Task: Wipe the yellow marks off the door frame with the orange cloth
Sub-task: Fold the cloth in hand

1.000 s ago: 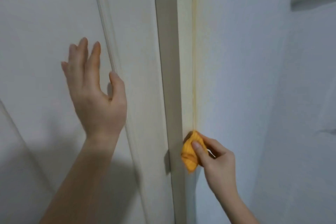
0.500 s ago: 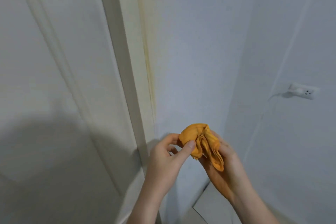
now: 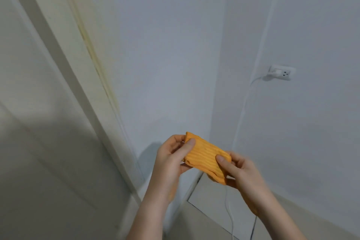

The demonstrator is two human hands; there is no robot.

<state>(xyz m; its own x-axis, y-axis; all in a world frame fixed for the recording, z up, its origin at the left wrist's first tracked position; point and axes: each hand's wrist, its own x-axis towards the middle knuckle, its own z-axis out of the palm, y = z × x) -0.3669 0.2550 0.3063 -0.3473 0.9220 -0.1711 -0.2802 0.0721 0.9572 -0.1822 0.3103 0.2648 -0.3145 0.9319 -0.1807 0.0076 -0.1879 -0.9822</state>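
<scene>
Both hands, the left hand (image 3: 171,159) and the right hand (image 3: 238,171), are pinching the ribbed orange cloth (image 3: 204,159) by opposite ends, holding it clear of the door frame (image 3: 78,60) and its yellow marks (image 3: 93,54).

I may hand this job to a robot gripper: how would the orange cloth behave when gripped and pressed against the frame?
The orange cloth is probably soft and floppy: it folds and droops between the left hand and right hand. It looks light, pinched with fingertips only. Its ribbed weave probably resists slipping.
</scene>
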